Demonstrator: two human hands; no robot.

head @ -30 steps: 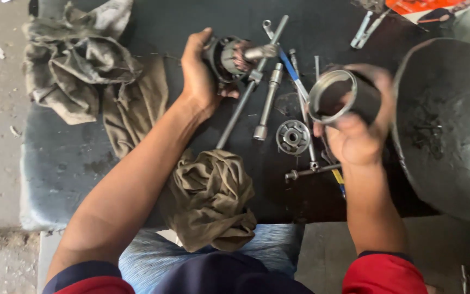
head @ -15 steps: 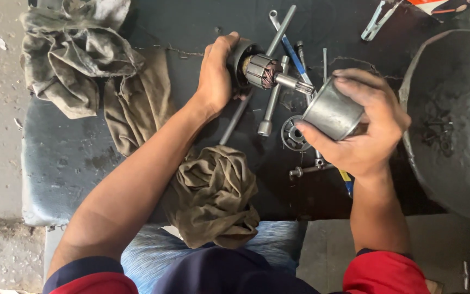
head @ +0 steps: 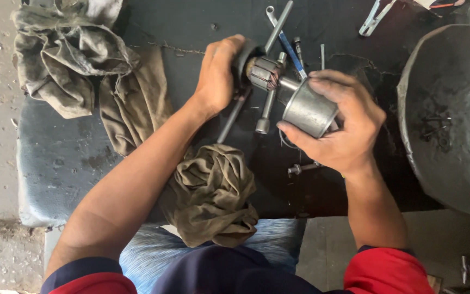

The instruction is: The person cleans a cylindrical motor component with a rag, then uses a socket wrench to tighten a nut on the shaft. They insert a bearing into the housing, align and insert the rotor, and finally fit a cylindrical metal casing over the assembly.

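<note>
My left hand (head: pixel 217 76) grips the dark end of a motor armature (head: pixel 261 72) with copper windings and a short steel shaft pointing right. In my right hand (head: pixel 344 125) is a grey metal cylindrical housing (head: pixel 308 111), its open end turned toward the armature shaft and nearly touching it. Both are held just above a black work surface (head: pixel 153 22). Under them lie long socket wrenches (head: pixel 267 106) and a blue-handled tool (head: pixel 292 51).
Dirty olive rags (head: pixel 213 190) lie on the table's near edge and at the far left (head: pixel 72 60). A large round dark metal pan (head: pixel 452 109) fills the right side. A bolt (head: pixel 303 169) lies below my right hand. Metal clips (head: pixel 373 16) lie at the top right.
My right hand has turned the cylinder from open end facing up to sideways and brought it left to the armature. My left hand has tilted the armature toward it.
</note>
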